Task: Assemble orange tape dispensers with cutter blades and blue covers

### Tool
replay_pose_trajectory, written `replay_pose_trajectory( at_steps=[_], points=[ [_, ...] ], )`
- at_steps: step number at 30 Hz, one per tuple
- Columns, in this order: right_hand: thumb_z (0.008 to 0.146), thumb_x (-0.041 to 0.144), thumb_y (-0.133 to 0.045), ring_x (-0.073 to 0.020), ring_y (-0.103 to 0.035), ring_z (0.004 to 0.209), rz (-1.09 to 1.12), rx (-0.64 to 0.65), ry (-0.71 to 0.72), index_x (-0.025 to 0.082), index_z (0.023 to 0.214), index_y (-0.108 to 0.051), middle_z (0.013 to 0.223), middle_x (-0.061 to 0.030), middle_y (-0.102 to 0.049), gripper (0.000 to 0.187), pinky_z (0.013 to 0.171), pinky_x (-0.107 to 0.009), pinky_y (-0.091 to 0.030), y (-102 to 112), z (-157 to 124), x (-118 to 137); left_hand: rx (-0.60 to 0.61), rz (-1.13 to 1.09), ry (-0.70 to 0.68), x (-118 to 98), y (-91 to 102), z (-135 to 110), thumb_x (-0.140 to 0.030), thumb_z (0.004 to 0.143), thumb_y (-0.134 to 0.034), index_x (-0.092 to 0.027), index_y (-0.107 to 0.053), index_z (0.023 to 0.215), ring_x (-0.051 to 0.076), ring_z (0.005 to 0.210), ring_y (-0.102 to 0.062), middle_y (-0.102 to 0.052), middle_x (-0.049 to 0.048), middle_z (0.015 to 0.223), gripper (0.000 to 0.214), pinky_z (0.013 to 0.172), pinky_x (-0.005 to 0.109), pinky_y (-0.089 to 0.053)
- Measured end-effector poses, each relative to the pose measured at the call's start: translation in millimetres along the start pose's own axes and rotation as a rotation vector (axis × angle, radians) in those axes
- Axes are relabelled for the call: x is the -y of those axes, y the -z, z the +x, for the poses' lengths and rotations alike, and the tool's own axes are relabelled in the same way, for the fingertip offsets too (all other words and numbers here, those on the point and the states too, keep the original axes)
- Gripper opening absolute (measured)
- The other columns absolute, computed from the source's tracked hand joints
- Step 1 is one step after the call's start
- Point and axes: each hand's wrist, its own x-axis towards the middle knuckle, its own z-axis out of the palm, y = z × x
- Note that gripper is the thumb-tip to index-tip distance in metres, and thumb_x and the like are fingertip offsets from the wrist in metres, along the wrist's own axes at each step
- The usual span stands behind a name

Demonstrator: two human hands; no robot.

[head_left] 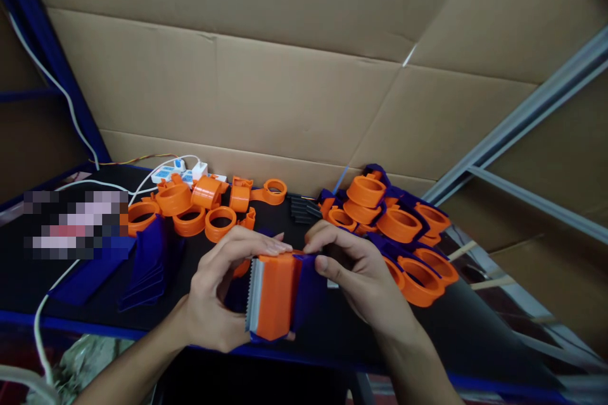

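An orange tape dispenser (275, 297) is held upright by my left hand (211, 297), its fingers over the top and the thumb side below. A serrated metal blade (255, 297) runs down its left edge. Against the dispenser's right side stands a dark blue plastic flap (305, 294). My right hand (368, 272) pinches this flap between thumb and index finger near its upper corner. The index fingertip rests by the dispenser's top edge. How flap and dispenser are joined is hidden.
Several orange ring-shaped parts (221, 218) lie at the back left. Orange rings with blue flaps (399, 224) are piled at the right. Blue flaps (145, 272) are stacked on the left, black strips (304, 209) at the back. A power strip (164, 174) with white cables stands by the cardboard wall (237, 95).
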Motion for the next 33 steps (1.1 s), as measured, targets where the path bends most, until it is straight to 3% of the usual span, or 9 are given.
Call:
replay_pose_trajectory(
  at_steps=[6, 12, 18, 21, 24, 27, 30, 33],
  points=[
    [0.089, 0.036, -0.074, -0.0156, -0.057, 0.083, 0.073, 0.022, -0.043, 0.024, 0.091, -0.073, 0.089, -0.0011, -0.063, 0.012, 0.072, -0.026, -0.044, -1, 3, -5, -0.023, 0.018, -0.021, -1, 0.5, 0, -0.012, 0.050, -0.096, -0.028, -0.060, 0.135, 0.035, 0.108, -0.068, -0.070, 0.0105, 0.117, 0.094, 0.100, 0.059, -0.054],
    [0.087, 0.038, -0.077, -0.0155, -0.055, 0.082, 0.097, 0.038, -0.081, 0.023, 0.089, -0.074, 0.086, -0.0010, -0.062, 0.015, 0.072, -0.026, -0.041, 2, -1, -3, 0.042, 0.014, -0.093, 0, 2.0, 1, -0.011, 0.052, -0.095, -0.022, -0.059, 0.136, 0.034, 0.110, -0.068, -0.069, 0.0113, 0.120, 0.092, 0.102, 0.058, -0.054],
    [0.088, 0.036, -0.076, -0.0149, -0.055, 0.081, 0.097, 0.097, -0.108, 0.022, 0.087, -0.072, 0.086, -0.0005, -0.061, 0.014, 0.071, -0.026, -0.042, 7, 0, 0, 0.086, -0.041, -0.005, -1, -1.4, 0, -0.010, 0.055, -0.094, -0.027, -0.058, 0.133, 0.033, 0.114, -0.067, -0.067, 0.0104, 0.124, 0.087, 0.107, 0.059, -0.050],
    [0.092, 0.033, -0.071, -0.0163, -0.059, 0.087, -0.038, 0.058, -0.048, 0.023, 0.085, -0.072, 0.091, -0.0015, -0.062, 0.012, 0.078, -0.028, -0.045, 5, 0, 4, 0.061, -0.130, 0.101, -3, -8.4, -1, -0.009, 0.055, -0.094, -0.029, -0.054, 0.131, 0.034, 0.120, -0.065, -0.060, 0.0127, 0.141, 0.088, 0.107, 0.054, -0.050],
    [0.095, 0.028, -0.067, -0.0189, -0.061, 0.098, -0.339, -0.097, 0.074, 0.026, 0.100, -0.074, 0.102, -0.0037, -0.063, 0.009, 0.088, -0.032, -0.047, 0, -10, 5, -0.033, -0.210, 0.254, -3, -14.8, -2, -0.009, 0.060, -0.093, -0.030, -0.052, 0.126, 0.031, 0.122, -0.066, -0.066, 0.0107, 0.135, 0.081, 0.102, 0.043, -0.053],
    [0.094, 0.026, -0.068, -0.0231, -0.059, 0.112, -0.621, -0.186, 0.265, 0.027, 0.128, -0.066, 0.119, -0.0078, -0.061, 0.034, 0.097, -0.038, -0.048, -8, -29, 2, -0.253, -0.258, 0.458, 0, -17.5, -1, -0.015, 0.065, -0.091, -0.028, -0.054, 0.121, 0.028, 0.115, -0.069, -0.071, 0.0081, 0.127, 0.068, 0.097, 0.037, -0.054],
    [0.089, 0.020, -0.074, -0.0249, -0.059, 0.116, -0.824, -0.143, 0.407, 0.024, 0.140, -0.059, 0.126, -0.0108, -0.062, 0.053, 0.098, -0.039, -0.049, -13, -49, -4, -0.471, -0.332, 0.702, 5, -21.1, 1, -0.025, 0.071, -0.087, -0.026, -0.057, 0.121, 0.025, 0.109, -0.070, -0.071, 0.0061, 0.122, 0.058, 0.098, 0.037, -0.053],
    [0.090, 0.005, -0.067, -0.0197, -0.064, 0.106, -0.890, -0.224, 0.417, 0.024, 0.136, -0.062, 0.117, -0.0079, -0.067, 0.050, 0.093, -0.034, -0.052, -8, -58, -10, -0.473, -0.449, 0.867, 9, -29.7, 2, -0.026, 0.073, -0.087, -0.025, -0.060, 0.119, 0.025, 0.112, -0.068, -0.071, 0.0042, 0.118, 0.053, 0.104, 0.042, -0.051]
  ],
)
